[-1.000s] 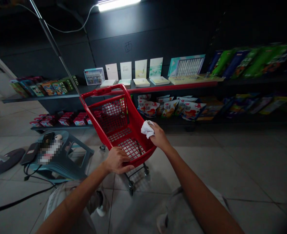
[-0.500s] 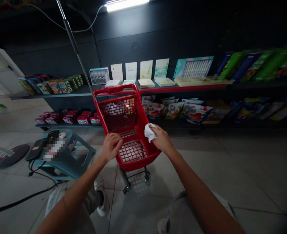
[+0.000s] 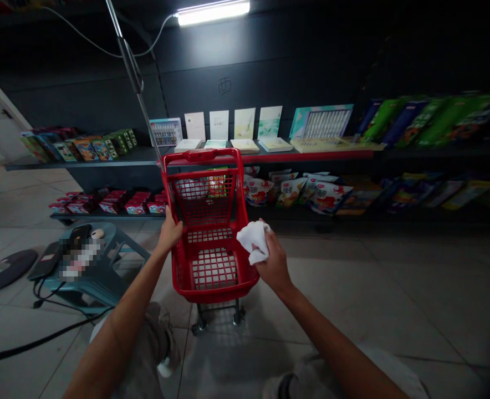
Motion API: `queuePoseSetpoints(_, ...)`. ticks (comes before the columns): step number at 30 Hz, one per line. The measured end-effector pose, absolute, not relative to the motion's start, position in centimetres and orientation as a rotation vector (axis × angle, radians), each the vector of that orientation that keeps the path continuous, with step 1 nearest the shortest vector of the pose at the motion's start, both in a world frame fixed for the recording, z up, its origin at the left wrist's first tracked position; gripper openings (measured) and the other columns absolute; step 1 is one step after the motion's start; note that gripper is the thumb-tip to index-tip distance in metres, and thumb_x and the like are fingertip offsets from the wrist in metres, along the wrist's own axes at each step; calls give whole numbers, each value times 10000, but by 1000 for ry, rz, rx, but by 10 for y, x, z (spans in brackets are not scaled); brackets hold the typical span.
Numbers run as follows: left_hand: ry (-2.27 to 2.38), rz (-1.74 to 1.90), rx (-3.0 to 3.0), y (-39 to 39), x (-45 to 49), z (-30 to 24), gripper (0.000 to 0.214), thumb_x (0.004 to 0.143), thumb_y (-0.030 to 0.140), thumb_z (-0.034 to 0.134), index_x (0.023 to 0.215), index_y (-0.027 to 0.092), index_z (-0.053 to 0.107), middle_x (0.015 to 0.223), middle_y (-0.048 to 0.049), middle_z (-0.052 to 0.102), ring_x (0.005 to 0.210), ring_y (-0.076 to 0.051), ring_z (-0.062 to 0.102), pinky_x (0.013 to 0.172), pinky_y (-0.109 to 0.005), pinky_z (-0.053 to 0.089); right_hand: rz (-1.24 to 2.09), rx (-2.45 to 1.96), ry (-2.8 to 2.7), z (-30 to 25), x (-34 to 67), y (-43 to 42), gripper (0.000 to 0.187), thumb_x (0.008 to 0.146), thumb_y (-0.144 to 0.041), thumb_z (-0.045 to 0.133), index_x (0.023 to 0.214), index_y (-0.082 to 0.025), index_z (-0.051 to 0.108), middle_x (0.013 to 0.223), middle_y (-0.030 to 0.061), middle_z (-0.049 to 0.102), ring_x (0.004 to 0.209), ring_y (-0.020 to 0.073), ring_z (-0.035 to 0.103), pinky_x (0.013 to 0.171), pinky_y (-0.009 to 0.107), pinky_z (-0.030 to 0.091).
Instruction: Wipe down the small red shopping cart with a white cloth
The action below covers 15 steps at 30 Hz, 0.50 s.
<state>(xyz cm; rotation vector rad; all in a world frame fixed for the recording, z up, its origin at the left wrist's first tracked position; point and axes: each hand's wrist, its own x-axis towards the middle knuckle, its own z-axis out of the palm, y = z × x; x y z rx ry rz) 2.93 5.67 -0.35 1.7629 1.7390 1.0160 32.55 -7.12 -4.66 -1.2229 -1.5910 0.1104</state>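
A small red shopping cart (image 3: 212, 266) stands on the tiled floor right in front of me, its basket bare and its handle on the far side. My left hand (image 3: 169, 233) grips the left rim of the basket. My right hand (image 3: 272, 265) holds a crumpled white cloth (image 3: 252, 240) against the basket's right rim.
Dark shelves (image 3: 270, 152) along the back wall carry cards, boxes and snack bags. A blue-grey plastic stool (image 3: 99, 266) with phones on it stands to the left, with black cables (image 3: 29, 343) across the floor. A metal pole (image 3: 134, 83) rises behind the cart. My knees show at the bottom.
The cart has turned to face me squarely. My left hand moved from the near front rim up the left rim. My right hand with the cloth stayed at the right rim.
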Motion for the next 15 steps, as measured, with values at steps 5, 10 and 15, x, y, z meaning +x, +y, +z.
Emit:
queuePoseSetpoints(5, 1736, 999, 1751, 53, 30, 4, 1004, 781, 290, 691, 1658, 223, 207, 1511, -103, 594, 1390, -346, 566, 1187, -493, 417, 64, -1153, -1699, -43, 330, -78, 763, 897, -121, 552, 1611, -298, 351, 1669, 113, 368, 1525, 294, 412, 1245, 525, 399)
queuePoseSetpoints(10, 1626, 1030, 1813, 41, 33, 2, 893, 839, 313, 636, 1635, 227, 241, 1591, -94, 511, 1415, -315, 546, 1181, -460, 432, 237, -1309, -1806, -55, 338, -57, 731, 819, -96, 542, 1543, -169, 479, 1610, 165, 461, 1489, 308, 468, 1239, 512, 410)
queuePoseSetpoints(15, 1720, 937, 1808, 33, 33, -1, 886, 843, 270, 639, 1636, 245, 244, 1474, -114, 623, 1299, -339, 634, 1121, -497, 478, 242, -1356, -1744, -58, 348, -51, 734, 814, -130, 574, 1542, -160, 492, 1519, 154, 576, 1403, 294, 571, 1195, 471, 467)
